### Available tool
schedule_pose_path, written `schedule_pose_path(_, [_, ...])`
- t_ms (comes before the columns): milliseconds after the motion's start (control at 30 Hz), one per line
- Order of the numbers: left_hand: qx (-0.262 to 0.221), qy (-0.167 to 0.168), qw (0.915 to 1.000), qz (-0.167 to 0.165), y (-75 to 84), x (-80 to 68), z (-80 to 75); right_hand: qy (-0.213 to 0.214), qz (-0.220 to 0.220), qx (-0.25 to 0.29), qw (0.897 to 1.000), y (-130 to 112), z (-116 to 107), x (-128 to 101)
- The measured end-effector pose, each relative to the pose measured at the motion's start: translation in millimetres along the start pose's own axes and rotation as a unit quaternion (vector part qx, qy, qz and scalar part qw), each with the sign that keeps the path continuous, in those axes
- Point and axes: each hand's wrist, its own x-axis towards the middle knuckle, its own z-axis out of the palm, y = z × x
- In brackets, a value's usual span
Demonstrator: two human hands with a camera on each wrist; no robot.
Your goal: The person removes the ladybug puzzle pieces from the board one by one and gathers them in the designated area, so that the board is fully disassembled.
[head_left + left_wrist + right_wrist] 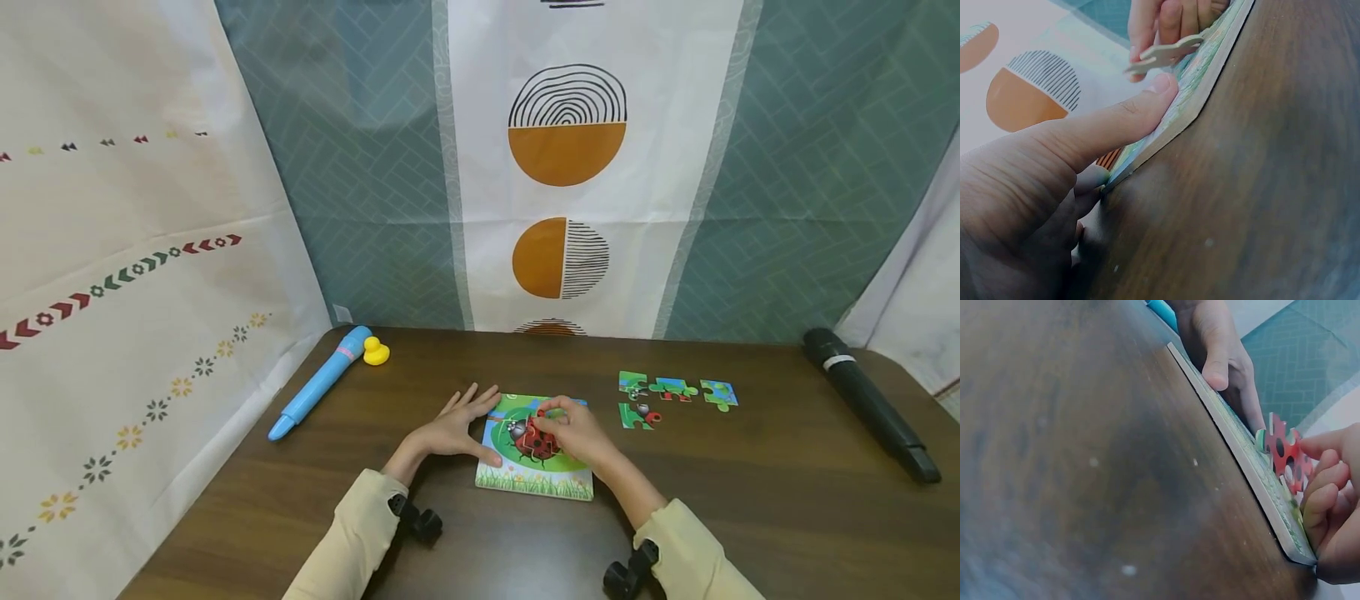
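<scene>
The right hand (579, 435) is pinching a red piece (1284, 452) over the board (534, 483) on the bench (502, 550); the left hand (452, 430) is spreading its fingers, thumb touching the board. The piece is looking light, stiff, probably easiest held by its edges.

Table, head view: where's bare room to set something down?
Free: between the blue microphone and left hand; between the loose puzzle pieces and black microphone; near side of the puzzle board, between the sleeves. Crowded: the board, left hand at its edge, right hand pinching a ladybug piece over it; also the blue microphone's upper end, beside the yellow toy duck.
</scene>
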Motion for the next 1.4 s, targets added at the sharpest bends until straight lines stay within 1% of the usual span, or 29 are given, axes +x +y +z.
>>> schedule_pose_path(67, [0.0,0.002,1.0,0.0,0.3,0.0,-0.3,0.003,-0.002,0.003,1.0,-2,-1,0])
schedule_pose_path(233, [0.002,0.004,1.0,0.003,1.1,0.8,-1.7,-0.005,-0.011,0.01,1.0,-5,-7,-1])
schedule_pose_path(333, [0.0,0.003,1.0,0.004,1.6,0.6,-1.4,-0.013,-0.008,0.017,1.0,-4,-10,-2])
schedule_pose_path(467, [0.005,0.001,1.0,-0.003,1.7,-0.6,-0.1,-0.02,-0.01,0.031,0.999,-1,-11,-3])
schedule_pose_path(533, [0.006,0.0,1.0,-0.005,2.1,-0.7,0.5,-0.015,-0.014,0.033,0.999,0,-11,-3])
schedule_pose_path(700, [0.003,0.002,1.0,0.001,3.8,1.3,1.4,0.012,-0.023,0.017,1.0,1,-10,-4])
schedule_pose_path(767, [0.004,0.002,1.0,0.002,3.2,1.7,1.6,0.019,-0.021,0.013,1.0,2,-9,-4])
schedule_pose_path(1100, [0.005,0.003,1.0,-0.001,0.7,-0.9,1.9,0.02,0.0,0.015,1.0,-1,-3,-3])
schedule_pose_path(1400, [0.005,-0.002,1.0,-0.001,1.6,-1.4,1.2,0.011,0.014,0.028,0.999,-4,-5,-5])
